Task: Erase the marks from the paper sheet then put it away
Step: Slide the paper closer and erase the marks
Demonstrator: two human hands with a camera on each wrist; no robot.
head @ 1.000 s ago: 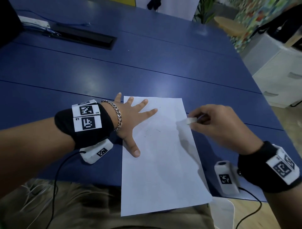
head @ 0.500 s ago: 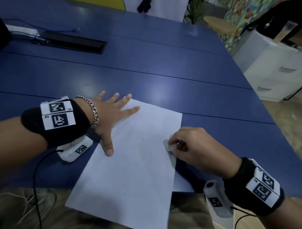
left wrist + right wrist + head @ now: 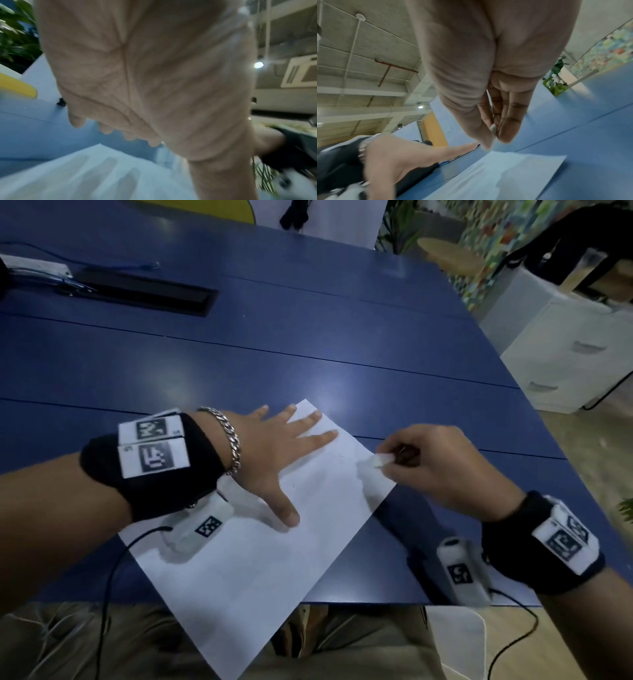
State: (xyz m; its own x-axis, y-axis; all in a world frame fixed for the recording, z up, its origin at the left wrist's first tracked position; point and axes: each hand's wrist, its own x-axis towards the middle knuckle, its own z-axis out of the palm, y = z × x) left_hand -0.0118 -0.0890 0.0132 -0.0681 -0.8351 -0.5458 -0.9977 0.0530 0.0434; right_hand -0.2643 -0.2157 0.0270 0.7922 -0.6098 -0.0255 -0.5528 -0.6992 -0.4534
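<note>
A white paper sheet (image 3: 274, 559) lies skewed on the blue table (image 3: 308, 337), its near corner hanging over the table's front edge. Faint pencil marks show near its far end. My left hand (image 3: 274, 453) lies flat on the sheet's far left part, fingers spread and straight. My right hand (image 3: 421, 463) pinches a small white eraser (image 3: 382, 461) at the sheet's right edge, just above the paper. In the right wrist view the eraser (image 3: 493, 129) shows between thumb and fingers over the sheet (image 3: 496, 175). The left wrist view shows my palm (image 3: 145, 81) over the paper (image 3: 85, 175).
A black cable slot (image 3: 144, 294) and a white power strip (image 3: 34, 266) lie at the table's far left. A white drawer cabinet (image 3: 565, 347) stands right of the table. Sensor cables (image 3: 113, 577) trail from both wrists over the front edge.
The sheet has turned counter-clockwise under my left hand, its far end swinging right. My right hand with the eraser lifted from the sheet's middle to its right edge.
</note>
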